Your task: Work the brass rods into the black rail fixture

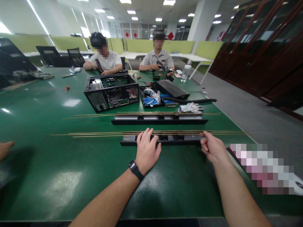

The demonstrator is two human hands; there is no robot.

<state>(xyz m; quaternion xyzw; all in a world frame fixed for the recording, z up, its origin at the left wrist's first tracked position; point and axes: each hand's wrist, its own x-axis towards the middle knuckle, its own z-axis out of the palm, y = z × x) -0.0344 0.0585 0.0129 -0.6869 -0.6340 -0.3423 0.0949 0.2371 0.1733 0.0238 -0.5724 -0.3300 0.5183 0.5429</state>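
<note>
Loosely spread left hand (148, 147) over the rods (113, 133); my right hand (213, 146) curled at them.
They lie along the near rail (129, 142); whether I'm pinching one at its right end, I can't tell. Likely aligning; next calls for even steadying.

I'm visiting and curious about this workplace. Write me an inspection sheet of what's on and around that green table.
Surface: glossy green table.
Job's things: golden rods stretch past both ends of the near rail and the far rail.
Clutter: computer case, gloves, clear bottle behind the rails.
Grip: left hand lies over the near rail, fingers outstretched; right hand curls at its right end, its hold unclear.
Cables: nothing seen for certain; the far-left pile is blurred.
Surroundings: two people sit across; another hand shows at the left edge; cabinets at right.
</note>
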